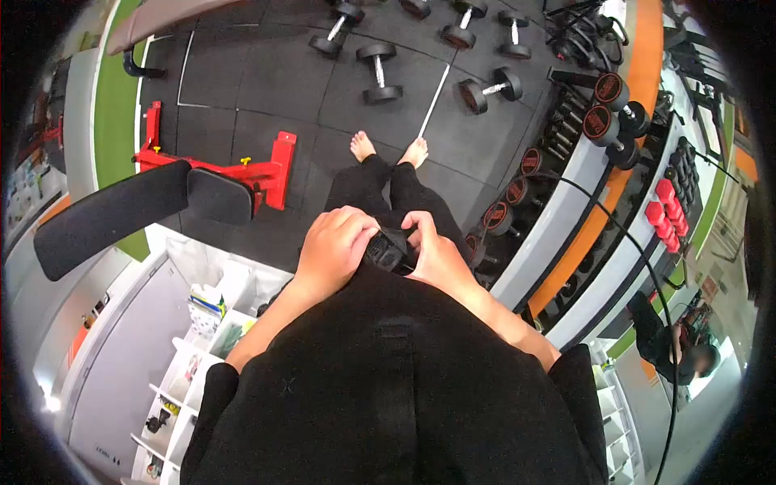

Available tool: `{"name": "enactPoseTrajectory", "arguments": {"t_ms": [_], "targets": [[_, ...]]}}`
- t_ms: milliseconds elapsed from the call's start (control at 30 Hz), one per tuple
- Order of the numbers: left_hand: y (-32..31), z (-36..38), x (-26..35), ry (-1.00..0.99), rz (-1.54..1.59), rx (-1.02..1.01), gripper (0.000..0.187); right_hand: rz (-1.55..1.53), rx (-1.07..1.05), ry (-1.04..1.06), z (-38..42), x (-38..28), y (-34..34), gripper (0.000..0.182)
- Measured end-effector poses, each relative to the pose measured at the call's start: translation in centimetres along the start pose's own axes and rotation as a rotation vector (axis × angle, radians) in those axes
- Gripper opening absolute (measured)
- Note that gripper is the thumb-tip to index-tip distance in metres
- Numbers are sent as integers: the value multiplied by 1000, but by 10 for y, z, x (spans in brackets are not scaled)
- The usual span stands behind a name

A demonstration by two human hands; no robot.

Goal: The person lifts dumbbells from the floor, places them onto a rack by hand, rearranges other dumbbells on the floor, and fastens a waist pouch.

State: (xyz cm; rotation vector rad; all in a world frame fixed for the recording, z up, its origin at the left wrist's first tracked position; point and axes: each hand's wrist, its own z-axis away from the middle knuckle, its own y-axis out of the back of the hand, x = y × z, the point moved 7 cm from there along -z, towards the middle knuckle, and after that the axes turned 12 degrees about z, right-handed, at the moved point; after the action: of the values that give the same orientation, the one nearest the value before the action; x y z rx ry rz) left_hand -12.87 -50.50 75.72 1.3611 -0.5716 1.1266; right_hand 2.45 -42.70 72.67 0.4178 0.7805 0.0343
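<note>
At waist height, in front of my black clothing, is a small black device [384, 251] with a ridged or buttoned face; its exact kind is not clear. My left hand [333, 246] is closed, thumb and fingers pinching the device's left edge. On the other side, my right hand [443, 257] curls its fingers round a dark part of it, thumb low and index finger bent over the top. The lower right of the device is hidden by the right hand and blends into the dark clothing.
Several dumbbells [380, 74] lie on the black mat floor [250, 73] past my bare feet. A red-framed bench [279, 171] stands left, a dumbbell rack [558, 230] right. White shelves [182, 368] are at lower left. A black cable [647, 263] hangs right; a person [679, 356] is beyond it.
</note>
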Motion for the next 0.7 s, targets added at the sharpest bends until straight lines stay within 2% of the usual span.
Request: {"name": "enactPoseTrajectory", "arguments": {"t_ms": [133,233,400,700], "targets": [[9,0,28,-208,-73,80,7,-28,55,59,15,-16,19,81],[14,-1,42,-285,-117,130,8,-7,114,99,22,-23,28,83],[19,-12,57,-351,-147,159,9,4,164,167,25,-26,41,85],[2,-15,84,-429,-215,151,10,-58,111,245,37,-11,60,88]]}}
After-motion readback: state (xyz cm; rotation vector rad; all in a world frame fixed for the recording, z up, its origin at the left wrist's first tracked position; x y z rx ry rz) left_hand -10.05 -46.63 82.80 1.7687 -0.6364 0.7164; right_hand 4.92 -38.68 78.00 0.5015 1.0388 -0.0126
